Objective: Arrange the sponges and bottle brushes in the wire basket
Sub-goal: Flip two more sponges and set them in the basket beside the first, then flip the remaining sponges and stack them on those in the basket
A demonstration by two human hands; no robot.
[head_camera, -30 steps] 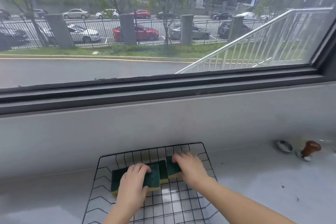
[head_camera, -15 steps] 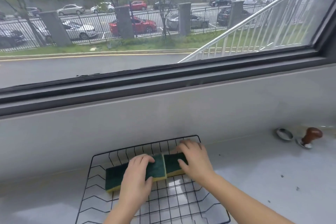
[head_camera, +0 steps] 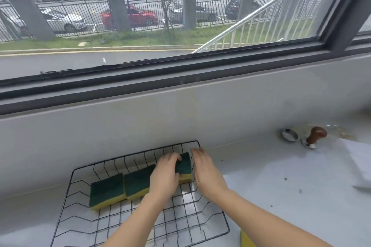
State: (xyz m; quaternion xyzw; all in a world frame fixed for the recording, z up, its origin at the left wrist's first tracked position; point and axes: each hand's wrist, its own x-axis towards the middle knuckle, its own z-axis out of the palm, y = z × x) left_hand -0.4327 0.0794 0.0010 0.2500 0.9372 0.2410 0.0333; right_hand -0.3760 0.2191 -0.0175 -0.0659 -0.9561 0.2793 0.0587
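text: none legible | labels: none | sponges (head_camera: 106,190), wire basket (head_camera: 84,168): unmarked

Black wire basket (head_camera: 212,224) sits on the pale grey desk (head_camera: 281,186), below the window sill. Three green-and-yellow rectangular sponges in a row along the basket's far side: left sponge (head_camera: 106,190), middle sponge (head_camera: 137,181) touching it, right sponge (head_camera: 183,167) by the far right corner. Left hand (head_camera: 164,176) lies over the middle and right sponges; right hand (head_camera: 206,172) just right of the right sponge. Well right on the desk: small round metal dish (head_camera: 289,135), with a wooden-knobbed metal tamper (head_camera: 313,140) just beside it.
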